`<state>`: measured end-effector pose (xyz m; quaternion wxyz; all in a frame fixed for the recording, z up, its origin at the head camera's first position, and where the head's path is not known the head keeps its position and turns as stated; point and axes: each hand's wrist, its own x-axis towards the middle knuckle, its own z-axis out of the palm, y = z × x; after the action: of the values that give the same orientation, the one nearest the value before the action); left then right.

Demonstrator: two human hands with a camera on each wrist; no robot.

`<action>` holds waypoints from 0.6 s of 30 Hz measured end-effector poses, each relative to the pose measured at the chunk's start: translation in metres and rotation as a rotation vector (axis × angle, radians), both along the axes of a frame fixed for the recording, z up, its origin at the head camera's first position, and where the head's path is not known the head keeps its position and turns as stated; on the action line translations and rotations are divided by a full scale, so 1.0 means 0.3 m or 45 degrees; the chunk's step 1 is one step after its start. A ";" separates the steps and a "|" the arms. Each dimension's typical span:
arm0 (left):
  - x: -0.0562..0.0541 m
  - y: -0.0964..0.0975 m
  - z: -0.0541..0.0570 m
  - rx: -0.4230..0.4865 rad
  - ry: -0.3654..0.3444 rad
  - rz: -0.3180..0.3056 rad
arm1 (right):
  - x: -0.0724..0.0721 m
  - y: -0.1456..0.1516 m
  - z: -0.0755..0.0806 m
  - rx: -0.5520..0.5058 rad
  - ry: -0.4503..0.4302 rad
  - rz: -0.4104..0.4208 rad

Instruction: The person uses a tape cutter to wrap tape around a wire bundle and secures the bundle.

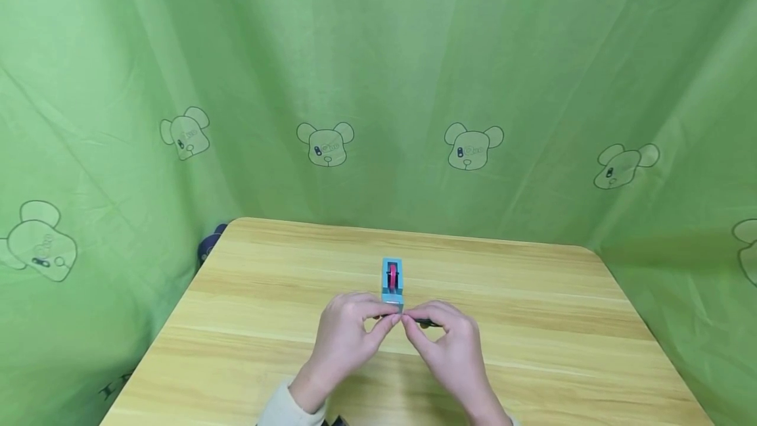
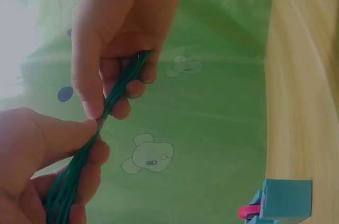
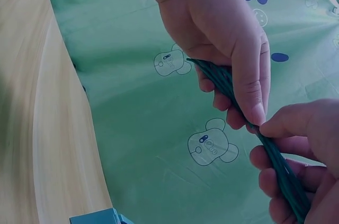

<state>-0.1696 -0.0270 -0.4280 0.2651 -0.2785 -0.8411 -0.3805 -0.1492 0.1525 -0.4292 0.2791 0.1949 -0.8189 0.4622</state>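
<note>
A bundle of thin dark green strands [image 2: 126, 82] is held between both hands, drawn narrow at its middle. My left hand [image 1: 342, 340] grips one end, thumb and forefinger pinching close to that narrow middle. Curled around the other end is my right hand [image 1: 452, 347], its thumb tip right beside the left thumb. At the middle, in the left wrist view, a small pale band [image 2: 100, 123] shows between the two thumbs. Just beyond the fingertips in the head view stands a blue tape dispenser [image 1: 393, 298] with a pink wheel [image 1: 393, 277].
The wood-grain table [image 1: 284, 261] spreads out beneath the hands. A green curtain [image 1: 390, 84] printed with bear faces encloses its back and sides. Low in the head view, a small dark object [image 1: 339, 421] shows beside the left sleeve [image 1: 291, 409].
</note>
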 end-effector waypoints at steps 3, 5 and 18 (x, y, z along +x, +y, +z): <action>-0.001 0.000 -0.001 -0.008 0.054 0.001 | 0.001 0.002 0.003 -0.008 -0.061 -0.010; -0.002 0.000 -0.002 -0.013 0.084 -0.003 | 0.001 0.005 0.004 -0.011 -0.110 -0.018; -0.015 -0.002 -0.017 -0.012 0.176 -0.033 | -0.001 0.013 0.007 0.110 -0.194 -0.047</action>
<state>-0.1740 -0.0277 -0.4330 0.3163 -0.3162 -0.8189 -0.3596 -0.1495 0.1563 -0.4269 0.2155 0.1560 -0.8604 0.4347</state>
